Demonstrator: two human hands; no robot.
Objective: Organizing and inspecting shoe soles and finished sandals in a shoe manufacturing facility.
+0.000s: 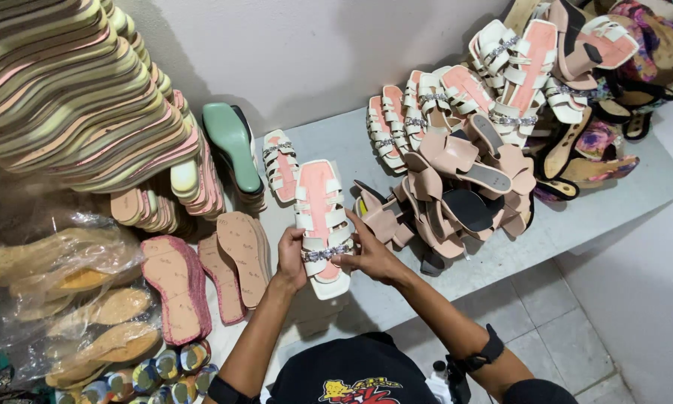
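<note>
A flat white strappy sandal with a pink insole and a jewelled band (320, 224) is held up just below the middle of the frame, toe end toward the viewer, above the grey tabletop (576, 217). The left hand (292, 258) is closed on the sandal's left edge near the jewelled band, thumb on top. The right hand (368, 256) is set against the right edge at the same height, its fingers half curled and its fingertips (344, 259) laid on the band; a full grip there cannot be confirmed.

The sandal is judged light and fairly stiff through the sole, with soft, pliable straps. The jewelled band is likely the delicate part, so the sole edges are judged the safer places for a hold, as the smooth insole may be slippery.

A second matching white sandal (280, 164) is seen lying just beyond, upper left of the held one. A heap of beige mules (456, 187) lies to the right of centre, with more white and pink sandals (493, 75) stacked behind it in the upper right. Stacked sole blanks (67, 90) fill the upper left, a green sole (232, 142) leans beside them, and bagged tan insoles (75, 277) are piled at the lower left.
</note>
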